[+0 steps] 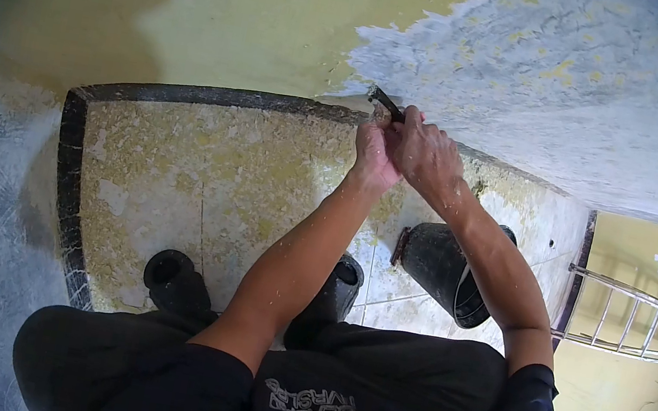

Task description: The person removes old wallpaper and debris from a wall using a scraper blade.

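My right hand is closed round the dark handle of a scraper, whose head points up and left against the lower wall. Close beside it my left hand is closed at the same tool, its fingers partly hidden behind the right hand. The wall shows yellow paint on the left and a rough, stripped grey-white area on the right. The scraper's head sits near the border of the two, just above the dark skirting strip.
Paint flakes litter the tiled floor below the wall. A black bucket stands near my right forearm. My dark shoes are on the floor. A metal ladder is at the far right, by a yellow wall.
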`<state>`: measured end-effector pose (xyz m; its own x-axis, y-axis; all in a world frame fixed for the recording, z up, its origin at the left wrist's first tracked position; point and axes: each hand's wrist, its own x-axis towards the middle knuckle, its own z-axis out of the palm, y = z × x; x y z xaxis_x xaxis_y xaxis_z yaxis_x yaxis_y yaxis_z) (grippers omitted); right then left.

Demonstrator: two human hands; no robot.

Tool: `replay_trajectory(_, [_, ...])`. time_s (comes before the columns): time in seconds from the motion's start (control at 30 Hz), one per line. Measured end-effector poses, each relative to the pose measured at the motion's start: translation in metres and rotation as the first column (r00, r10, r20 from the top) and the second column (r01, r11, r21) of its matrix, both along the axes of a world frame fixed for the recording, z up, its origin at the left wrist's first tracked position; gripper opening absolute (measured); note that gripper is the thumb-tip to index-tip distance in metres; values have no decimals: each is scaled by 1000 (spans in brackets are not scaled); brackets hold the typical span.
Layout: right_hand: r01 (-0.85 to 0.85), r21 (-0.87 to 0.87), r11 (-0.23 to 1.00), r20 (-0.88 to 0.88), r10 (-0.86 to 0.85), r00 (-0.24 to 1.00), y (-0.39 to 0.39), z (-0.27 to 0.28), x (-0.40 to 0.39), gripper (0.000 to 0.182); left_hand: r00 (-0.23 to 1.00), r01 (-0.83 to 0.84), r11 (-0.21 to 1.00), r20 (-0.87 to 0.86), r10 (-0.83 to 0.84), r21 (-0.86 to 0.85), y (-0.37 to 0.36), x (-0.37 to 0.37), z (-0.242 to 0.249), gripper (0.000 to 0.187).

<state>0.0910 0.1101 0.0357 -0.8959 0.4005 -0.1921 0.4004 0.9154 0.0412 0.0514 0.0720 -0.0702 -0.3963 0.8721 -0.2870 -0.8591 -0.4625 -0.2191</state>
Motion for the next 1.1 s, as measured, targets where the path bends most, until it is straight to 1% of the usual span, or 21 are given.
replay_trajectory(0.07, [-7,34,999,52,5,999,0,6,-5,28,999,-38,998,-18,37,-43,1,-7,1,35])
replay_trajectory(0.13, [4,-2,1000,43,-4,999,-4,0,-6,29,998,64,996,15,-65,63,-2,-6,-7,34])
replay_trajectory(0.17, [21,-27,999,31,-20,999,-4,-4,-7,29,998,65,996,13,-66,65,-3,-9,-12,34])
replay_trajectory(0.2, [28,-24,999,29,-27,999,-3,-10,-9,29,1000,-4,998,13,4,62,-7,-12,-17,34])
replay_trajectory(0.23, [-32,-26,999,-33,32,999,-4,-19,-12,29,997,-72,996,11,71,59,-13,-16,-13,34])
replay_trajectory(0.27, [-95,-24,995,-99,92,991,-3,-23,-14,30,996,-88,995,2,89,-39,-17,-19,-8,34])
replay_trajectory(0.3, [-89,-22,996,-109,86,990,-3,-21,-12,30,997,-83,996,-8,82,-37,-17,-16,-8,34])
replay_trajectory(0.37, [-152,-41,988,-118,146,982,-3,-14,-5,26,999,-37,998,-28,35,-45,-15,-14,-7,34])
replay_trajectory(0.4, [-164,-33,986,-121,159,980,-1,-9,-4,26,999,14,999,-32,-12,45,-4,-10,-22,34])
replay_trajectory(0.47, [-6,-7,1000,10,6,1000,2,-1,3,25,1000,25,998,-16,-24,55,2,-2,-12,33])
replay_trajectory(0.5, [-8,-8,1000,16,8,1000,2,0,3,25,999,51,997,-3,-51,58,4,1,-10,33])
replay_trajectory(0.57, [-35,-3,999,-44,34,998,1,-2,5,25,998,48,995,29,-51,84,2,1,-12,33])
replay_trajectory(0.6, [-26,-9,1000,-47,26,999,0,-6,6,25,998,57,996,-6,-57,63,-1,-2,-17,33])
replay_trajectory(0.67, [-36,-69,997,-142,26,990,1,-17,7,26,997,72,996,-40,-71,45,-1,-5,-26,33])
replay_trajectory(0.7, [-28,-73,997,-138,18,990,0,-18,6,26,998,49,998,-44,-47,44,-5,-7,-25,33])
replay_trajectory(0.77, [-77,-76,994,-135,67,989,-1,-19,4,26,999,34,999,-44,-32,38,-13,-8,-21,33])
replay_trajectory(0.83, [-60,-68,996,-101,53,993,-2,-16,2,27,999,28,998,-48,-25,52,-12,-9,-15,34])
replay_trajectory(0.87, [-42,-60,997,-72,38,997,-2,-14,1,28,999,-8,998,-33,10,62,-6,-7,-21,35])
replay_trajectory(1.0, [-65,-37,997,-94,62,994,-5,-12,-5,29,997,-52,998,-47,53,28,-11,-10,-21,34])
replay_trajectory(1.03, [-58,-37,998,-102,54,993,-6,-13,-9,29,997,-68,994,-27,71,87,-14,-13,-23,35])
replay_trajectory(1.1, [-136,-5,991,-90,135,987,-9,-12,-15,27,994,-107,972,20,105,208,-17,-18,-25,36])
